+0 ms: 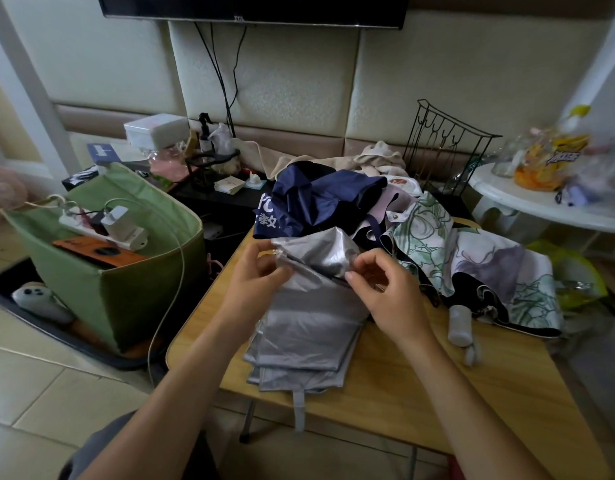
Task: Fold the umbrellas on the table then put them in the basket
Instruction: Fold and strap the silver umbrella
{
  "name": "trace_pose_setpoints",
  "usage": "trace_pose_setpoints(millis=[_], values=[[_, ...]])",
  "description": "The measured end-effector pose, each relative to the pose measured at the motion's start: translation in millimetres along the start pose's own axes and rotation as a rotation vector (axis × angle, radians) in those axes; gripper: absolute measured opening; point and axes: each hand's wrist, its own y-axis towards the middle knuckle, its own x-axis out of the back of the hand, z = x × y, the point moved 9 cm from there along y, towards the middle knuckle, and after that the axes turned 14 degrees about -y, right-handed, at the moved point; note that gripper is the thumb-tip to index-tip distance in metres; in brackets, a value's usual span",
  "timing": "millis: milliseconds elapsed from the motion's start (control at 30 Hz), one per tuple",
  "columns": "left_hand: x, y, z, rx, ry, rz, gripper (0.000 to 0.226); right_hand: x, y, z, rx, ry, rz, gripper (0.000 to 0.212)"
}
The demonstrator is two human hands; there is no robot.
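Silver umbrella (306, 317) | left hand (254, 282) pinches canopy fold | right hand (385, 292) grip apparently pinching edge (fingertips blurred)

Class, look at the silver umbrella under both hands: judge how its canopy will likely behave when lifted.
The silver umbrella probably flops: its panels crease and drape over the table edge. Its sheen suggests slippery fabric. Both the left hand and right hand pinch it, so folds may spring loose.
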Motion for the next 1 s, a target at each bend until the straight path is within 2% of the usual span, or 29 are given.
trace_pose_setpoints(millis=[100,200,300,400,467,600,700,800,933,1000], values=[[1,0,-2,-0.003,-0.009,-0.016,0.028,5,3,-7,-0.056,0.069,-0.029,0.013],[-3,-3,-7,-0.011,0.006,0.004,0.018,5,4,-4,-0.031,0.103,0.012,0.016],[-5,-3,-9,-0.037,0.002,0.026,0.042,-3,2,-4,-0.028,0.125,0.081,0.018],[-3,-2,-9,-0.071,0.034,-0.007,0.053,-8,1,-7,-0.039,0.16,0.103,0.019],[1,-1,-7,-0.08,0.06,-0.064,0.048,-10,1,-7,-0.047,0.202,0.11,0.022],[17,7,6,-0.063,0.101,-0.181,0.017,-9,1,-9,-0.088,0.295,0.084,0.035],[21,8,10,-0.081,0.159,-0.218,0.026,-6,7,-15,-0.144,0.358,0.03,0.041],[22,13,8,-0.154,0.296,-0.232,0.031,-4,14,-29,-0.255,0.38,-0.03,0.04],[17,25,1,-0.278,0.639,-0.186,0.022,-8,17,-55,-0.439,0.416,-0.086,0.036],[15,31,1,-0.31,0.727,-0.145,0.017,-12,16,-70,-0.536,0.413,-0.115,0.036]])
